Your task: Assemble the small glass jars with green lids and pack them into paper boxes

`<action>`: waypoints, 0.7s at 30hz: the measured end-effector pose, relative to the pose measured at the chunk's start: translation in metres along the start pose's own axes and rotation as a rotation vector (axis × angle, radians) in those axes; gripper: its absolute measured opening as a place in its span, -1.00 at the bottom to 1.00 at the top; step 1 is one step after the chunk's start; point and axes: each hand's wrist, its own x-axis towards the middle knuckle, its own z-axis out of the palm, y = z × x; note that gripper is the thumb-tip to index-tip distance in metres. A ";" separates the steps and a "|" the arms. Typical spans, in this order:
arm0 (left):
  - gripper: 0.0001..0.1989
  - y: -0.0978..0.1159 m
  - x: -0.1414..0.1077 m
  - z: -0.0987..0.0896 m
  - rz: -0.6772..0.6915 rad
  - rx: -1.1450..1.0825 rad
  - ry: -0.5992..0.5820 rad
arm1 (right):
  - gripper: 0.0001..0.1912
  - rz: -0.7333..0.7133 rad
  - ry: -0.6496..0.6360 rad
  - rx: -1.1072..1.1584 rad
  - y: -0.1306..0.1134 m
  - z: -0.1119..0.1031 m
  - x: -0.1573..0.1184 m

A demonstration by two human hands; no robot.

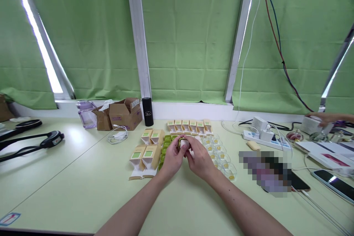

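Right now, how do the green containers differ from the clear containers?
Colour: the green containers are green; the clear containers are colourless, with yellow spots showing.
Place: the green containers are beside the left hand; the clear containers are beside the right hand.
Shared: both are grouped in rows on the table.
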 end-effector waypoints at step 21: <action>-0.42 0.011 0.001 -0.016 0.318 0.552 -0.010 | -0.31 0.995 0.063 0.983 0.006 0.000 0.020</action>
